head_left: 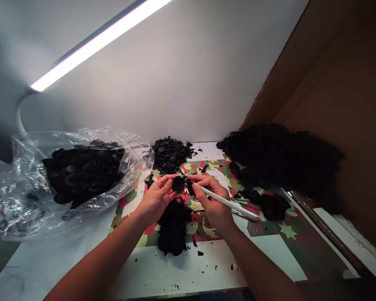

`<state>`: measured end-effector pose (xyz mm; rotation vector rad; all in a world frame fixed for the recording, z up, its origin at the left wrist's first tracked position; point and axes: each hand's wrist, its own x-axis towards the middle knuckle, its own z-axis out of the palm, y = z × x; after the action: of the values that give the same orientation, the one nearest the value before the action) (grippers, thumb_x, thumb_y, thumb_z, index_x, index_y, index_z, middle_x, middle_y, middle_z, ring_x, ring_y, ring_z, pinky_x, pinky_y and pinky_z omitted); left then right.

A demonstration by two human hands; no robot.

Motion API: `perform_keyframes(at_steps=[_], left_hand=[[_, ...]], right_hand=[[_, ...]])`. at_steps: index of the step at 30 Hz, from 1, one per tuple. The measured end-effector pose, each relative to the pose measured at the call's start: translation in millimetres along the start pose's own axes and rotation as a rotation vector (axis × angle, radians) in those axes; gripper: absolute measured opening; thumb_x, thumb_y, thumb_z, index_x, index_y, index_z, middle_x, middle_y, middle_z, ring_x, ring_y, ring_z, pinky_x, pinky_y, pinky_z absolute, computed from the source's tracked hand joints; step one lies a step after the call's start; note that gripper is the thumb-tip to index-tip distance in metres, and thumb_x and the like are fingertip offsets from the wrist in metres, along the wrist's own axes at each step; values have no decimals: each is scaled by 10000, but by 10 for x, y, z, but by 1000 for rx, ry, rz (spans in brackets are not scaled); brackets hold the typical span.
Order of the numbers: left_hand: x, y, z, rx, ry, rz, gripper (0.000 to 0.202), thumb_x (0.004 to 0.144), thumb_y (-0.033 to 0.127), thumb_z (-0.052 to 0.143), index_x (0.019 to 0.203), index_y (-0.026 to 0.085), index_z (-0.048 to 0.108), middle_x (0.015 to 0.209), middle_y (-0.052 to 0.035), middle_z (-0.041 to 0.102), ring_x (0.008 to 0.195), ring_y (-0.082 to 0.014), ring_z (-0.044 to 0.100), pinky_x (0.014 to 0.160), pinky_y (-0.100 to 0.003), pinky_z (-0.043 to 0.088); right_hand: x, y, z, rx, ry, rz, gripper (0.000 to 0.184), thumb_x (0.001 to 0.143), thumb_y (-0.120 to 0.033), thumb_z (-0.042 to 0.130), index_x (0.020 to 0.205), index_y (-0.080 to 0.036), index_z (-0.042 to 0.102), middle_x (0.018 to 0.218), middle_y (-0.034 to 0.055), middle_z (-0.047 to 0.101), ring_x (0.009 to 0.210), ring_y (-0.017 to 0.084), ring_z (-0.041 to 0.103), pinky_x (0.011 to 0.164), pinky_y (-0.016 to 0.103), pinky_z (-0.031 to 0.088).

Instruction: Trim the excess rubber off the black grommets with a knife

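Note:
My left hand (158,195) pinches a small round black rubber part (178,183) between thumb and fingers, held above the table. My right hand (210,200) grips a thin white-handled tool (228,203) like a pen, its tip against the part's right edge. Under both hands lies a small pile of black parts (173,228) on a patterned red, green and cream sheet (288,232).
A clear plastic bag (25,200) full of black round parts sits at the left. A heap of black trimmings (171,154) lies at the back, a large black pile (282,161) at the right by a cardboard wall (341,96). A lamp bar (97,42) glows overhead.

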<state>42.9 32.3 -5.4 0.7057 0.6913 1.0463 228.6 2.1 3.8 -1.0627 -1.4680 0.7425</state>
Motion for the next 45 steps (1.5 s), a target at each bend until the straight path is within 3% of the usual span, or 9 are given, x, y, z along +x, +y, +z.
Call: perform_keyframes(at_steps=[6, 11, 15, 17, 23, 29, 38, 45], left_hand=[[-16, 9, -3, 55, 13, 15, 310, 728, 297, 865, 985, 172, 745, 978, -62, 726, 848, -150, 685, 767, -252, 573], [-35, 0, 38, 54, 34, 61, 239, 693, 299, 880, 726, 145, 700, 962, -61, 731, 843, -161, 675, 775, -286, 569], [-37, -17, 75, 149, 126, 152, 451, 550, 165, 940, 958, 181, 748, 975, -42, 744, 813, -137, 670, 736, -227, 536], [-32, -35, 76, 178, 132, 142, 491, 566, 189, 933, 1023, 186, 754, 977, -54, 754, 804, -148, 678, 725, -244, 541], [-14, -106, 11, 259, 161, 215, 355, 591, 215, 919, 911, 184, 769, 954, -46, 762, 857, -169, 692, 762, -266, 554], [-37, -115, 18, 395, 183, 361, 325, 594, 213, 912, 876, 183, 755, 983, -39, 721, 919, -181, 681, 806, -285, 573], [-75, -99, 58, 505, 203, 455, 320, 647, 201, 884, 923, 189, 722, 989, -45, 711, 903, -184, 680, 743, -263, 578], [-84, -99, 55, 579, 217, 540, 300, 678, 230, 875, 935, 197, 723, 995, -51, 698, 974, -205, 672, 814, -289, 581]], right_hand=[[-16, -57, 20, -60, -31, 16, 115, 942, -276, 607, 834, -241, 621, 1116, 50, 761, 983, 222, 714, 877, 374, 537], [-21, -44, 40, -95, -48, -13, 111, 947, -275, 599, 843, -244, 623, 1141, 48, 753, 1021, 231, 704, 904, 390, 530], [-15, -63, 64, 19, 0, 21, 145, 931, -287, 618, 798, -229, 628, 1077, 61, 758, 990, 226, 700, 882, 372, 535], [-12, -79, 76, 98, -9, 79, 166, 921, -313, 627, 782, -222, 624, 1040, 64, 764, 944, 222, 701, 833, 356, 546], [-27, -59, 120, 186, -24, 187, 221, 904, -390, 638, 766, -218, 621, 938, 42, 775, 671, 155, 618, 656, 297, 520], [-50, -56, 147, 200, -37, 201, 244, 899, -421, 636, 759, -221, 622, 924, 41, 771, 692, 169, 654, 657, 302, 537], [-56, -63, 132, 179, -77, 194, 231, 922, -401, 627, 778, -220, 628, 957, 54, 767, 883, 225, 707, 735, 324, 546], [-87, -56, 140, 112, -94, 159, 186, 940, -372, 606, 844, -224, 666, 1019, 59, 768, 873, 218, 704, 736, 336, 537]])
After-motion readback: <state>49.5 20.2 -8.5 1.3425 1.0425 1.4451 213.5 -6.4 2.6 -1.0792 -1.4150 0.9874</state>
